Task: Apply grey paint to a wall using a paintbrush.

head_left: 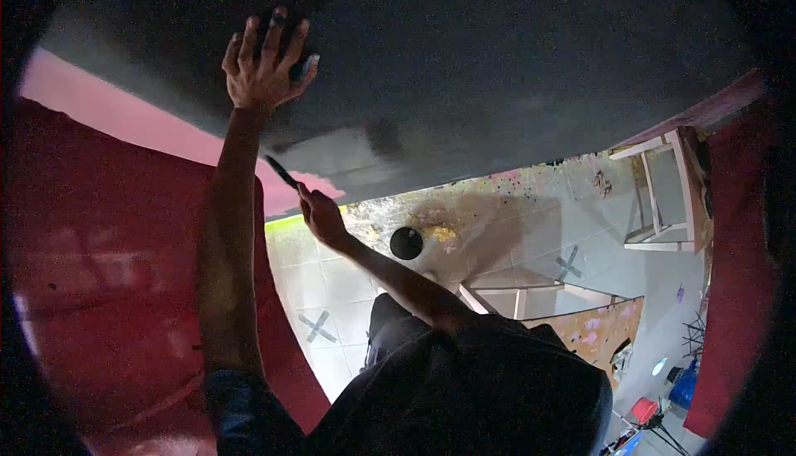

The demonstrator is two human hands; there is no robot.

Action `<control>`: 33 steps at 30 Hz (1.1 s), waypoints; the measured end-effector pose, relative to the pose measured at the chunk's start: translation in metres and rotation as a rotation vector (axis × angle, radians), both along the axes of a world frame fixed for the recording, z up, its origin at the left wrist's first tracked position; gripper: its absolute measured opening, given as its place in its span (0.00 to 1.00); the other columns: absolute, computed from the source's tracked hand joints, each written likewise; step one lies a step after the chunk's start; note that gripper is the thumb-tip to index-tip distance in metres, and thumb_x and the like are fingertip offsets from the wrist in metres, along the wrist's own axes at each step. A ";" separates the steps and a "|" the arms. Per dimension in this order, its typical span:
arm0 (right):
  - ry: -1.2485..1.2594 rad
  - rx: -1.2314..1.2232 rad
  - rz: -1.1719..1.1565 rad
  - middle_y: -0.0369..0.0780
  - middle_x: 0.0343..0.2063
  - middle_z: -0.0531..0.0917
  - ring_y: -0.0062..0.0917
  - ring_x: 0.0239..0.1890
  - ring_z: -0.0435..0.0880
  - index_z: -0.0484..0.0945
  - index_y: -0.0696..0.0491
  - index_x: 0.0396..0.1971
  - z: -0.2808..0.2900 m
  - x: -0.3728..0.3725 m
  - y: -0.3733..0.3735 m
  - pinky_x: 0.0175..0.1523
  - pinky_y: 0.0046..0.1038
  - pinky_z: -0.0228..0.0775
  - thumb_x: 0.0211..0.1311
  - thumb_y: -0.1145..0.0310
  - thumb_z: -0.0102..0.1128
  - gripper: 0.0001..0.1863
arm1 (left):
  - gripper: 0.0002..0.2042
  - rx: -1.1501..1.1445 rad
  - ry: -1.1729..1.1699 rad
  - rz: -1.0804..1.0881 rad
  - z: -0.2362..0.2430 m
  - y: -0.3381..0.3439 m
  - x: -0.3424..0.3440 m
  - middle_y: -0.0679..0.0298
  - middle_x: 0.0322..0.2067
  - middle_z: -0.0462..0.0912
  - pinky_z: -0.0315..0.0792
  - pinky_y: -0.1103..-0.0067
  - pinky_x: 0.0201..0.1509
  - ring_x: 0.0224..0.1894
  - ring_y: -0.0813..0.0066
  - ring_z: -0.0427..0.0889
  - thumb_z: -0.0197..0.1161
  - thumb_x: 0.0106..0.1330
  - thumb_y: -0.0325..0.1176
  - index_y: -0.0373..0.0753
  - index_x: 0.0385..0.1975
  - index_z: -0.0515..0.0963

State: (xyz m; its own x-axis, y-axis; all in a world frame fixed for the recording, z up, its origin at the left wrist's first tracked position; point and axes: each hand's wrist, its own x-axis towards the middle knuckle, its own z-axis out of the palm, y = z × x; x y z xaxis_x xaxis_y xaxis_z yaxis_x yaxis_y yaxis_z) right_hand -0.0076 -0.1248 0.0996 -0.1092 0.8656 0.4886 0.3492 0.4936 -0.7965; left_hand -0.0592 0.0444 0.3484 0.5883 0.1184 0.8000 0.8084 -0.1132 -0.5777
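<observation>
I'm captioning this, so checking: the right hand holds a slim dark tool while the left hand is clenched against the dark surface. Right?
Not quite: the left hand isn't clenched; the head view shows it open, fingers spread, against the dark surface. The right hand does hold the slim dark tool.

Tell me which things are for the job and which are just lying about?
For the job:
- left hand, flat against the dark wall
- right hand, gripping a dark brush-like tool
- perhaps the round black thing on the floor

Apparently just lying about:
- white frame
- red tub
- blue bundle
</observation>
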 end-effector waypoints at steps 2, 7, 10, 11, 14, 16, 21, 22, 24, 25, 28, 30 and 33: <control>0.026 -0.172 0.030 0.48 0.19 0.75 0.41 0.23 0.75 0.71 0.56 0.51 0.001 0.018 0.024 0.28 0.39 0.66 0.59 0.71 0.53 0.18 | 0.26 -0.025 -0.015 0.012 -0.002 0.000 0.003 0.65 0.59 0.67 0.57 0.62 0.59 0.58 0.58 0.64 0.55 0.57 0.57 0.58 0.55 0.71; -0.118 0.067 -0.272 0.44 0.21 0.79 0.37 0.23 0.77 0.79 0.53 0.31 -0.016 0.151 0.065 0.29 0.34 0.69 0.63 0.63 0.50 0.12 | 0.27 -0.063 -0.018 0.063 -0.007 0.000 -0.004 0.71 0.60 0.65 0.57 0.64 0.59 0.61 0.63 0.61 0.51 0.57 0.58 0.62 0.58 0.66; -0.214 0.004 -0.411 0.43 0.31 0.83 0.29 0.32 0.80 0.79 0.55 0.32 -0.013 0.263 0.074 0.40 0.28 0.72 0.63 0.67 0.49 0.10 | 0.27 -0.073 -0.015 0.057 -0.006 -0.005 -0.010 0.70 0.60 0.63 0.56 0.64 0.60 0.61 0.63 0.61 0.51 0.58 0.58 0.62 0.59 0.66; -0.233 0.034 -0.439 0.44 0.34 0.83 0.26 0.37 0.81 0.80 0.57 0.31 -0.002 0.295 0.074 0.44 0.26 0.71 0.62 0.69 0.50 0.10 | 0.27 -0.068 -0.022 0.060 -0.007 -0.007 -0.013 0.70 0.60 0.63 0.56 0.64 0.60 0.61 0.63 0.61 0.51 0.58 0.58 0.62 0.59 0.66; 0.413 0.064 -0.428 0.45 0.34 0.83 0.27 0.35 0.80 0.80 0.59 0.34 -0.051 0.409 0.100 0.42 0.26 0.70 0.62 0.70 0.50 0.10 | 0.27 -0.060 -0.015 0.016 -0.002 0.004 0.010 0.70 0.61 0.62 0.55 0.64 0.61 0.61 0.62 0.60 0.52 0.58 0.58 0.61 0.59 0.65; -0.312 0.072 -0.828 0.48 0.32 0.83 0.27 0.30 0.80 0.80 0.59 0.38 -0.024 0.438 0.094 0.35 0.28 0.70 0.62 0.69 0.50 0.12 | 0.28 -0.046 0.001 0.049 -0.004 -0.002 -0.003 0.69 0.62 0.61 0.55 0.64 0.61 0.61 0.61 0.61 0.52 0.58 0.57 0.61 0.59 0.65; -0.122 -0.106 -1.085 0.50 0.22 0.80 0.33 0.18 0.76 0.80 0.58 0.37 0.038 0.442 0.088 0.23 0.34 0.64 0.63 0.66 0.47 0.14 | 0.28 -0.062 -0.006 0.035 -0.006 -0.001 -0.007 0.69 0.62 0.61 0.55 0.64 0.60 0.61 0.61 0.60 0.52 0.57 0.57 0.60 0.59 0.64; -0.124 -0.108 -1.093 0.50 0.22 0.80 0.33 0.18 0.76 0.80 0.58 0.37 0.031 0.437 0.089 0.23 0.34 0.64 0.63 0.66 0.47 0.14 | 0.28 -0.037 -0.006 0.018 -0.004 0.000 -0.001 0.70 0.62 0.61 0.56 0.64 0.60 0.61 0.62 0.60 0.52 0.57 0.57 0.60 0.59 0.65; -0.406 0.239 -0.913 0.49 0.19 0.78 0.34 0.17 0.74 0.80 0.58 0.37 0.007 0.400 0.098 0.23 0.33 0.64 0.64 0.65 0.47 0.15 | 0.28 -0.040 0.006 0.013 0.003 -0.006 0.004 0.67 0.61 0.63 0.56 0.63 0.60 0.61 0.59 0.61 0.55 0.56 0.57 0.59 0.58 0.67; -0.399 0.059 -0.884 0.49 0.20 0.78 0.36 0.18 0.74 0.79 0.58 0.37 0.013 0.353 0.094 0.23 0.34 0.64 0.64 0.64 0.47 0.15 | 0.28 -0.045 0.015 0.022 0.002 -0.007 0.000 0.65 0.60 0.65 0.56 0.63 0.61 0.60 0.57 0.63 0.58 0.54 0.56 0.58 0.57 0.69; 0.092 0.020 -0.749 0.49 0.17 0.75 0.35 0.16 0.69 0.78 0.59 0.34 0.006 0.229 0.080 0.22 0.34 0.59 0.64 0.64 0.48 0.14 | 0.29 -0.031 0.009 0.010 -0.003 -0.001 -0.001 0.64 0.59 0.66 0.56 0.62 0.61 0.60 0.58 0.62 0.59 0.54 0.56 0.58 0.57 0.68; -0.196 0.200 -0.791 0.50 0.18 0.75 0.38 0.18 0.72 0.78 0.59 0.42 -0.026 0.170 0.071 0.24 0.37 0.62 0.64 0.65 0.48 0.15 | 0.29 -0.027 0.017 -0.008 0.004 0.002 0.010 0.64 0.58 0.66 0.56 0.62 0.61 0.60 0.58 0.62 0.58 0.54 0.57 0.59 0.57 0.68; -0.223 -0.222 -0.500 0.48 0.25 0.76 0.38 0.28 0.75 0.72 0.61 0.45 0.010 0.096 0.044 0.31 0.38 0.66 0.65 0.72 0.42 0.14 | 0.28 -0.031 -0.001 0.022 -0.005 0.001 0.000 0.67 0.59 0.65 0.57 0.63 0.60 0.61 0.60 0.62 0.56 0.55 0.58 0.61 0.58 0.67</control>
State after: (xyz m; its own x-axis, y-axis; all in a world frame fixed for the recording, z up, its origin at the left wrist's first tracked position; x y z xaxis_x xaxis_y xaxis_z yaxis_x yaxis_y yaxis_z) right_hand 0.0885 -0.0813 0.1099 0.2588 0.9177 0.3015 0.6677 0.0556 -0.7424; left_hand -0.0587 0.0451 0.3430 0.5843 0.1563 0.7964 0.8116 -0.1134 -0.5732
